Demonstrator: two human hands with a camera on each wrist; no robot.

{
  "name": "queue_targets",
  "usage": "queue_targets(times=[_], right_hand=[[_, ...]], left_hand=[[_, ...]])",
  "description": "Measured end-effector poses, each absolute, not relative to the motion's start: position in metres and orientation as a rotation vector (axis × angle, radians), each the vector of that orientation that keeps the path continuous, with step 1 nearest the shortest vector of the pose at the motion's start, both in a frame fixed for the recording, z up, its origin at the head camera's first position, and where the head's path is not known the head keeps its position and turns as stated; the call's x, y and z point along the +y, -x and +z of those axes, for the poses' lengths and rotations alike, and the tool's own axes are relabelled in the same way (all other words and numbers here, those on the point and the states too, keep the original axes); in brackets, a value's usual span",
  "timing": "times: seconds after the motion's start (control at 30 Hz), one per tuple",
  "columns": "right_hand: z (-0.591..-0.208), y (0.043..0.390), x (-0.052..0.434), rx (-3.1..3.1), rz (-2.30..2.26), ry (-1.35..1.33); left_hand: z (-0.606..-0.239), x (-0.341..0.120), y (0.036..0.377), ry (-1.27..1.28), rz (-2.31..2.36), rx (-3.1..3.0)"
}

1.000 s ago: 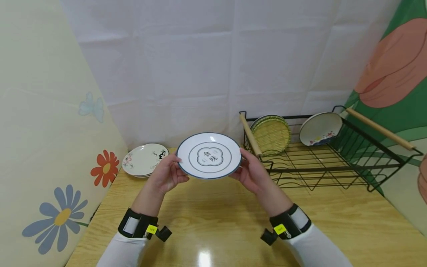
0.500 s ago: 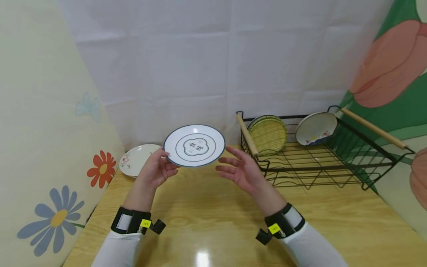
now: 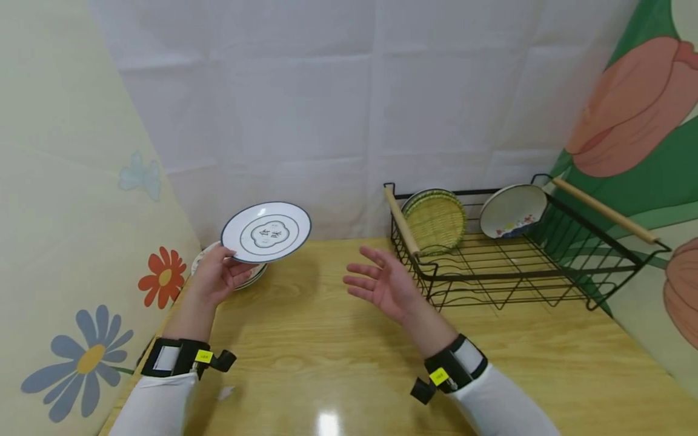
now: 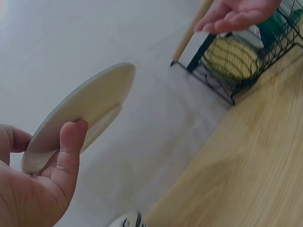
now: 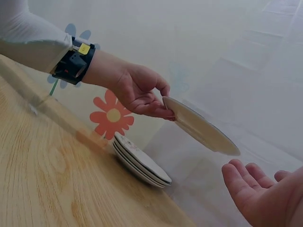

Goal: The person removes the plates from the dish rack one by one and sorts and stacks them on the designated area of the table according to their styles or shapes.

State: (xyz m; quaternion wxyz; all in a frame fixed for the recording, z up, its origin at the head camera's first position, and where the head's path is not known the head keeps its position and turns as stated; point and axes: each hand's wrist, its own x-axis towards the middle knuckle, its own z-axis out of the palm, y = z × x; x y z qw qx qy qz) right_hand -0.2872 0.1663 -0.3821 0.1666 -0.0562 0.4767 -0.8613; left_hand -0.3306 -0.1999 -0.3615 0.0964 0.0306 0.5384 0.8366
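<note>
The left hand (image 3: 215, 275) pinches the near edge of a white plate (image 3: 266, 232), with the thumb on top of the rim and the other fingers curled under it. The wrist camera shows the same pinch from below, with the thumb (image 4: 71, 146) pressed on the pale underside of the plate. The plate has a dark blue rim, a ring, and a flower shape with dark marks in the middle. It is held up in the air, tipped a little, on the far left side of the scene. Right under it, a stack of plates (image 3: 234, 275) lies on the wooden table (image 3: 338, 363), and the held plate is just above the stack, not touching it. The right hand (image 3: 382, 284) holds nothing. Its fingers are spread and loose, with the palm turned toward the left, and it hangs over the middle of the table, well apart from the plate. Both wrists wear a black band with a small yellow tag, over white sleeves. To the right of the right hand stands a black wire rack (image 3: 523, 260) with wooden handles. In the far part of the rack a woven yellow dish (image 3: 436, 221) leans on the left and a white bowl (image 3: 512, 211) leans on the right. A wall with painted flowers (image 3: 87, 357) is on the left.
</note>
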Motion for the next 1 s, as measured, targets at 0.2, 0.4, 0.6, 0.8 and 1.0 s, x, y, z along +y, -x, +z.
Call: queue_targets(times=[0.2, 0.4, 0.6, 0.8, 1.0], right_hand=[[-0.390, 0.288, 0.161, 1.359, -2.438, 0.179], [-0.398, 0.289, 0.155, 1.369, -2.416, 0.148], [-0.406, 0.290, 0.149, 1.381, -2.377, 0.132], [-0.415, 0.289, 0.144, 1.416, -2.347, 0.137], [-0.421, 0.287, 0.142, 1.429, -2.320, 0.144]], left_hand=[[-0.370, -0.234, 0.331, 0.129, 2.488, 1.631], [-0.383, -0.259, 0.331, 0.352, 2.471, 1.630], [-0.394, -0.271, 0.334, 0.503, 2.416, 1.683], [-0.404, -0.277, 0.336, 0.600, 2.381, 1.709], [-0.412, -0.281, 0.339, 0.637, 2.351, 1.734]])
